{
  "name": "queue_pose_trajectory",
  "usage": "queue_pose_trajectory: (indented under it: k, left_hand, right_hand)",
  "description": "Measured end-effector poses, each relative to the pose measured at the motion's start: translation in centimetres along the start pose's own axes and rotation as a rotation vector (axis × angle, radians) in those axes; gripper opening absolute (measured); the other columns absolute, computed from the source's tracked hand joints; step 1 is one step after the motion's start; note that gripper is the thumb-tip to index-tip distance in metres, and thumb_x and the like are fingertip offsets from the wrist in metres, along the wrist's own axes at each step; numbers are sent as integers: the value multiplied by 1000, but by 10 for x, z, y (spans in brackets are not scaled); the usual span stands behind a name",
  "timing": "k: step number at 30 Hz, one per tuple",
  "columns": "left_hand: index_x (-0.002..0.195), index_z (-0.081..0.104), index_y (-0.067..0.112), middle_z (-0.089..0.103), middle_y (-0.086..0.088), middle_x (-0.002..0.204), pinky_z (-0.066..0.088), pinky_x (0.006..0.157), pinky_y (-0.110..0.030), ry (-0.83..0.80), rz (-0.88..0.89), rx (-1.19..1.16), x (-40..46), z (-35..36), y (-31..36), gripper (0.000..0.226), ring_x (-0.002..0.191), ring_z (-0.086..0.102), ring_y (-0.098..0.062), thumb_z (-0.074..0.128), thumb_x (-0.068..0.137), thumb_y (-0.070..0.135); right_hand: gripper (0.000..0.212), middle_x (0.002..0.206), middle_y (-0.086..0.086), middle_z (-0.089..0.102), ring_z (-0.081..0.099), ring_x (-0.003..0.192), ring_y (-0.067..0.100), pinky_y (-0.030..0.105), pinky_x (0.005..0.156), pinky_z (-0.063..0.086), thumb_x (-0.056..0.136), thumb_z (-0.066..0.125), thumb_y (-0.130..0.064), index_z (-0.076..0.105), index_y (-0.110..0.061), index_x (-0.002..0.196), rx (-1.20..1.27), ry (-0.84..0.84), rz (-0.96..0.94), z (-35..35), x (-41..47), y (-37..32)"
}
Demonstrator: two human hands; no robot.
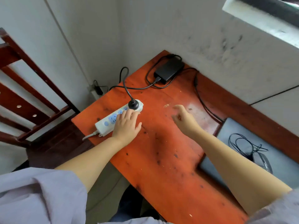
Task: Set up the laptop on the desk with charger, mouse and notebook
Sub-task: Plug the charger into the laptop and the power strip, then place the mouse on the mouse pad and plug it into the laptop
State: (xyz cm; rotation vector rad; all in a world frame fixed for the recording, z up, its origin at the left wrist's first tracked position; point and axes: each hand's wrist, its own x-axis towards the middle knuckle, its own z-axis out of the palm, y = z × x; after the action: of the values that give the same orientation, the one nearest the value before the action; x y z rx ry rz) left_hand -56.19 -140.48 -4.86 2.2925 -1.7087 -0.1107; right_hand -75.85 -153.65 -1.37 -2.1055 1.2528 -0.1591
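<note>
A white power strip (106, 122) lies near the left edge of the orange desk (161, 151). The charger's black plug (134, 104) sits in its far socket. My left hand (127, 125) rests flat on the strip, fingers spread, just below the plug. The black charger brick (169, 69) lies at the desk's far corner with its cable looping around it. My right hand (184, 118) hovers open over the middle of the desk, holding nothing. A closed grey laptop (281, 160) lies at the right, with a mouse (263, 160) and its coiled cable on the lid.
A dark wooden chair (32, 101) stands left of the desk. White walls close the corner behind it. A small adapter (98, 90) is plugged in low in the corner. A window ledge (262, 21) is at the top right.
</note>
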Motion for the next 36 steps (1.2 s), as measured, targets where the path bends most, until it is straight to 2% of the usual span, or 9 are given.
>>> queue_pose_trajectory:
  k: [6, 11, 14, 19, 24, 27, 32, 34, 36]
  left_hand:
    - [122, 55, 16, 59, -6, 115, 40, 90, -39, -209, 421, -70, 21, 24, 113, 36, 107, 53, -27, 54, 89, 31]
    - [119, 55, 16, 59, -7, 115, 40, 89, -39, -307, 732, -91, 33, 43, 204, 35, 109, 53, -29, 51, 88, 31]
    - [130, 49, 17, 52, -4, 131, 36, 97, -37, -427, 950, -138, 25, 57, 250, 42, 121, 46, -25, 49, 90, 31]
    - [132, 44, 16, 44, -5, 138, 30, 103, -39, -515, 1172, 5, 11, 81, 300, 46, 128, 37, -25, 49, 90, 32]
    - [115, 49, 12, 52, -8, 118, 34, 88, -38, -455, 1217, 74, 9, 87, 304, 28, 112, 45, -28, 43, 94, 30]
    - [102, 50, 14, 61, -8, 107, 42, 81, -41, -581, 1001, -110, 14, 83, 308, 18, 100, 55, -31, 45, 94, 29]
    - [82, 40, 13, 65, -16, 98, 56, 67, -38, -953, 186, -689, 19, 66, 364, 15, 64, 65, -23, 38, 96, 18]
    - [86, 40, 11, 59, -17, 107, 56, 63, -31, -1065, -31, -867, 16, 65, 392, 13, 70, 66, -21, 37, 98, 16]
    - [98, 41, 7, 52, -19, 116, 58, 70, -35, -1172, -141, -987, 8, 66, 422, 10, 88, 66, -29, 39, 98, 17]
  right_hand:
    - [25, 84, 2, 69, 62, 76, 25, 35, 68, 49, 92, 44, -18, 54, -23, 114, -9, 181, 225, -28, -92, 68]
    - [19, 101, 4, 71, 64, 96, 23, 28, 80, 43, 90, 51, -9, 67, -13, 99, -21, 625, 411, -57, -163, 119]
    - [17, 102, 7, 65, 57, 102, 29, 36, 80, 45, 91, 54, -15, 65, -12, 103, -92, 805, 599, -72, -190, 147]
    - [62, 133, 1, 50, 44, 124, 27, 43, 97, 39, 81, 64, -47, 42, -19, 132, -94, 507, 807, -72, -192, 172]
    - [73, 138, 6, 45, 42, 126, 27, 46, 100, 38, 82, 62, -43, 26, -22, 142, -127, 458, 808, -71, -184, 178]
    - [74, 135, 8, 44, 44, 125, 27, 41, 96, 41, 82, 64, -36, 23, -24, 143, 69, 592, 756, -92, -194, 181]
    - [75, 131, 13, 44, 45, 120, 26, 25, 93, 32, 82, 67, -26, 25, -20, 144, 191, 953, 696, -158, -238, 203]
    - [74, 131, 14, 44, 45, 119, 25, 23, 95, 30, 82, 67, -25, 26, -19, 143, 205, 1041, 704, -181, -262, 218]
    - [73, 131, 13, 43, 45, 120, 25, 27, 97, 32, 83, 66, -26, 27, -20, 143, 202, 1085, 720, -195, -290, 236]
